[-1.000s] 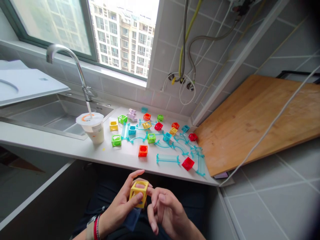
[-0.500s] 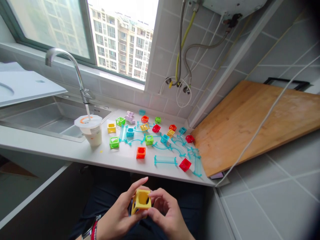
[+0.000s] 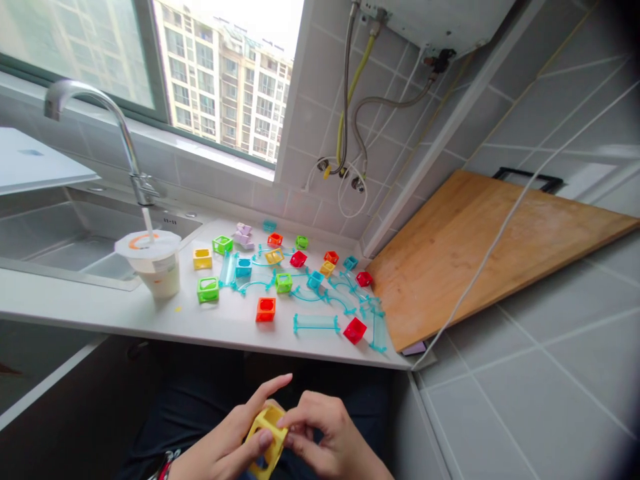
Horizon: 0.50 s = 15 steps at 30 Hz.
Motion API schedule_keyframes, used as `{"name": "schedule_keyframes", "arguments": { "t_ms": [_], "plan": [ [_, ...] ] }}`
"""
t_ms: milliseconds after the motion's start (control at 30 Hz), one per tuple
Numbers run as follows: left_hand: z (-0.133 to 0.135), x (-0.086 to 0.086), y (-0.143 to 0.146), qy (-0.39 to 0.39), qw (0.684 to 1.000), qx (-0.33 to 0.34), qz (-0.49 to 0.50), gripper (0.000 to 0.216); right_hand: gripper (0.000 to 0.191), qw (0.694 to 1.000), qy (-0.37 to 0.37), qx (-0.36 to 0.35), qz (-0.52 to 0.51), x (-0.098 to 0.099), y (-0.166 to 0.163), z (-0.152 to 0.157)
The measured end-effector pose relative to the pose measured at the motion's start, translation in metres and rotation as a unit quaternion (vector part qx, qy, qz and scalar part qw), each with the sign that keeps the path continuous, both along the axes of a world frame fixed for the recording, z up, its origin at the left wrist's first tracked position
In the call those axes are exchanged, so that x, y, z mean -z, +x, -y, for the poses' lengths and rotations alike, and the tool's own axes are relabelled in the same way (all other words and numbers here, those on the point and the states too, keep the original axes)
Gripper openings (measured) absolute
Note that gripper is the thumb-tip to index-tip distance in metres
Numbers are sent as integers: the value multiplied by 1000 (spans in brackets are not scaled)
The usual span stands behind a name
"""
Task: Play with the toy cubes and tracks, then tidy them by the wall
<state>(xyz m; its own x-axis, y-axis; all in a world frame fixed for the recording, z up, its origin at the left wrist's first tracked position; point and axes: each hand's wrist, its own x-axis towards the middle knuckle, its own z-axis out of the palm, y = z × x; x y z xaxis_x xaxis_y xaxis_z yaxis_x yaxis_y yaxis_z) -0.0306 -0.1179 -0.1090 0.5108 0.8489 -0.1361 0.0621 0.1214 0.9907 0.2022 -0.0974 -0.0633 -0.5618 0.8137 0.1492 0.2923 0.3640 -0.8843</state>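
Low in front of my lap, a yellow open-sided cube block (image 3: pixel 268 427) is held between both hands, tilted. My left hand (image 3: pixel 235 430) wraps round it, thumb on its near side and index finger stretched out past its top. The thumb and fingers of my right hand (image 3: pixel 325 430) pinch its right edge. On the white counter beyond lie several similar blocks, among them an orange cube (image 3: pixel 266 309), a red cube (image 3: pixel 355 331) and a green cube (image 3: pixel 208 289). Clear teal track-like pieces, such as a flat straight one (image 3: pixel 317 324), lie among them.
A lidded cup with a straw (image 3: pixel 159 273) stands left on the counter, beside the sink (image 3: pixel 65 233) and faucet (image 3: pixel 127 143). A wooden board (image 3: pixel 470 253) leans at the right, with a white cable (image 3: pixel 493 253) running across it. Hoses (image 3: pixel 345 100) hang on the tiled wall.
The yellow cube has turned and tilted in my hands, and both hands sit slightly lower. The camera view has shifted, so the counter's contents appear further left.
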Motion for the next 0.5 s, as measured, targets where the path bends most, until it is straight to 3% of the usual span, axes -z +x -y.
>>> {"name": "schedule_keyframes", "arguments": {
  "t_ms": [233,500],
  "plan": [
    [-5,2,2,-23,998,-11,64,66,19,1000,3,27,-9,-17,15,-10],
    [-11,1,5,-52,994,-17,90,57,17,986,-47,140,-80,-37,55,-32]
  ]
}}
